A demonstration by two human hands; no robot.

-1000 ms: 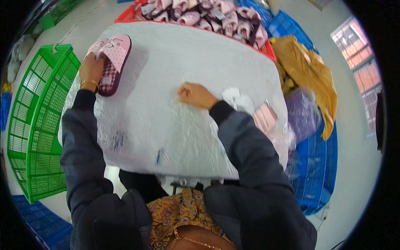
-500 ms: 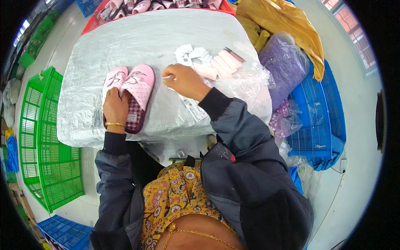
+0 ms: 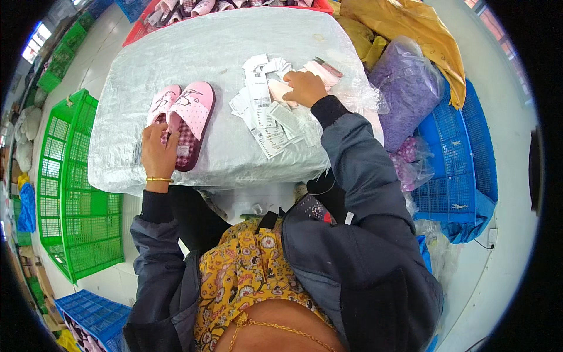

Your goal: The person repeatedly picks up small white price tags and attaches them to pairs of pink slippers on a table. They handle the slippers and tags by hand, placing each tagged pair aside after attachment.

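Note:
A pair of pink slippers (image 3: 193, 110) with dark drawn bows and checkered insoles lies side by side on the covered table, toes pointing away from me. My left hand (image 3: 158, 151) grips the left slipper near its heel, covering much of its insole. To the right, my right hand (image 3: 306, 89) is over some pale pink slips (image 3: 280, 90), its thumb and fingers apart; whether it touches them I cannot tell. White printed tags (image 3: 267, 124) are spread in a loose pile beside that hand. More pale pink slips (image 3: 321, 71) lie just beyond it, next to a dark slender tool (image 3: 328, 66).
Crinkled silvery sheeting covers the table (image 3: 234, 158). At its far edge stands a red basket (image 3: 136, 32) of slippers. A green crate (image 3: 82, 193) is on the left; blue crates (image 3: 448, 170) and a bag of purple material (image 3: 404, 88) stand right.
My right hand has moved right and away from me, from beside the slippers to the pink slips, uncovering the white tags. My left hand stays on the left slipper.

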